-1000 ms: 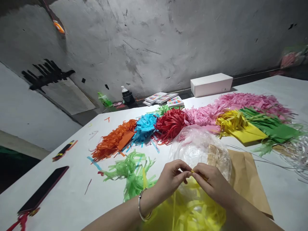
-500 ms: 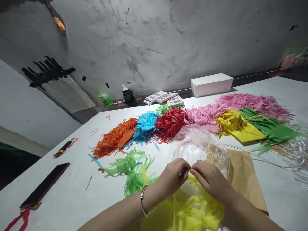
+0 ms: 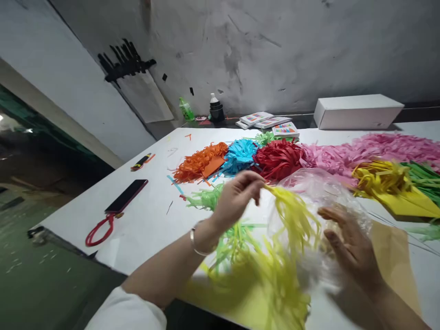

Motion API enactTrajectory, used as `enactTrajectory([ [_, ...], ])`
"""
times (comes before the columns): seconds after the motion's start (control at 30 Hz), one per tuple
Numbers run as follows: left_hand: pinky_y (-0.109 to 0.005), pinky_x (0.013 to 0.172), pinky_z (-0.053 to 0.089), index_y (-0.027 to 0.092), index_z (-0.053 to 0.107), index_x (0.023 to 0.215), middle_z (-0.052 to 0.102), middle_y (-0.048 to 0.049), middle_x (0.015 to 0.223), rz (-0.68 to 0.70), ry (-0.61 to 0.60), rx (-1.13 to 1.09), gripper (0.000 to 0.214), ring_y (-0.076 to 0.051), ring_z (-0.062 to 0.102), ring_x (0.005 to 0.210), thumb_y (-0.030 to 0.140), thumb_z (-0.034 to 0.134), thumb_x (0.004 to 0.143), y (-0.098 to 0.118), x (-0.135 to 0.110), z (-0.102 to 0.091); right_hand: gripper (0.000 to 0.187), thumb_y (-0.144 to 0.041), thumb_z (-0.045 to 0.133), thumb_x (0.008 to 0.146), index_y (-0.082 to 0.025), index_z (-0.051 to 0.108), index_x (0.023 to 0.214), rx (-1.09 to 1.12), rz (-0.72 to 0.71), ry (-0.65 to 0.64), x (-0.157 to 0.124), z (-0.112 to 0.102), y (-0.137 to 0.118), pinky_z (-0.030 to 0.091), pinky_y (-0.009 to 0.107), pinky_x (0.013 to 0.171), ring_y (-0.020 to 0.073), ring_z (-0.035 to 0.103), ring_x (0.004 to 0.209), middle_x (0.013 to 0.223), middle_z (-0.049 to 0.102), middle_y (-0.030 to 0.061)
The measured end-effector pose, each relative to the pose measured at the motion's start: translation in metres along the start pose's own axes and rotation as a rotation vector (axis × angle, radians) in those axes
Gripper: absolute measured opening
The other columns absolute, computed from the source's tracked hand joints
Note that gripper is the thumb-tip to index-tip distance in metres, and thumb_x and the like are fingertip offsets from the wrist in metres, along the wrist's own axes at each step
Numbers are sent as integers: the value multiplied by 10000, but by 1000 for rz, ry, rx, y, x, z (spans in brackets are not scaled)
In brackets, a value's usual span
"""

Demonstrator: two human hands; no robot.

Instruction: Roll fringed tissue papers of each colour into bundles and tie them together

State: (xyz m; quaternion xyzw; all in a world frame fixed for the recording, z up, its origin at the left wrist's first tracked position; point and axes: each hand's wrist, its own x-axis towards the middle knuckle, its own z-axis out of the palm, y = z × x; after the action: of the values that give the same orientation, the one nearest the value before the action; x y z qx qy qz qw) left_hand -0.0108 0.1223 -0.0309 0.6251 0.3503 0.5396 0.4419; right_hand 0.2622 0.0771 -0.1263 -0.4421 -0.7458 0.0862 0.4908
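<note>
My left hand [image 3: 237,195] is raised above the white table [image 3: 151,224] and pinches the end of a bunch of yellow fringed paper strips [image 3: 292,220], which hang down to a yellow pile [image 3: 268,288] at the near edge. My right hand [image 3: 347,240] has its fingers spread flat against a clear plastic balloon [image 3: 319,192] that rests on a brown paper envelope [image 3: 395,252]. A light green fringe bundle [image 3: 206,199] lies just left of my left hand.
Orange [image 3: 201,160], blue [image 3: 240,153], red [image 3: 278,158], pink [image 3: 360,149], yellow [image 3: 388,176] and green [image 3: 424,176] fringe piles cross the table. A black phone [image 3: 126,195] with a red cord lies at left. A white box [image 3: 357,111], booklets [image 3: 266,121] and bottles [image 3: 216,107] line the far wall.
My left hand has lifted up and left, pulling the yellow strips with it. My right hand let go of the pinch and opened against the balloon. The view swung left.
</note>
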Motion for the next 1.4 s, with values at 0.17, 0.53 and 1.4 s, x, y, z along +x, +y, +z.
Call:
enactTrajectory([
  [0.17, -240, 569, 517, 172, 644, 935, 591, 20, 691, 145, 495, 276, 175, -112, 576, 575, 332, 687, 876, 6, -10, -113, 308, -149, 597, 915, -179, 618, 1221, -109, -339, -116, 2, -8, -30, 536, 318, 925, 217, 661, 1068, 1127, 689, 110],
  [0.53, -389, 1053, 450, 168, 520, 1285, 650, -129, 1240, 358, -757, 854, 365, -238, 591, 1155, 317, 578, 957, -25, -153, -47, 280, -210, 415, 996, -216, 692, 1041, -354, -527, -304, -87, 77, -102, 292, 460, 1161, 235, 633, 1152, 1099, 750, 29],
  [1.4, -465, 1094, 351, 202, 566, 1046, 734, -35, 969, 295, -541, 819, 294, -184, 644, 934, 12, 400, 895, -35, -173, -39, 328, -60, 362, 969, -160, 653, 1080, -259, -323, -334, -82, 49, -120, 355, 439, 1116, 196, 674, 1023, 938, 753, 46],
])
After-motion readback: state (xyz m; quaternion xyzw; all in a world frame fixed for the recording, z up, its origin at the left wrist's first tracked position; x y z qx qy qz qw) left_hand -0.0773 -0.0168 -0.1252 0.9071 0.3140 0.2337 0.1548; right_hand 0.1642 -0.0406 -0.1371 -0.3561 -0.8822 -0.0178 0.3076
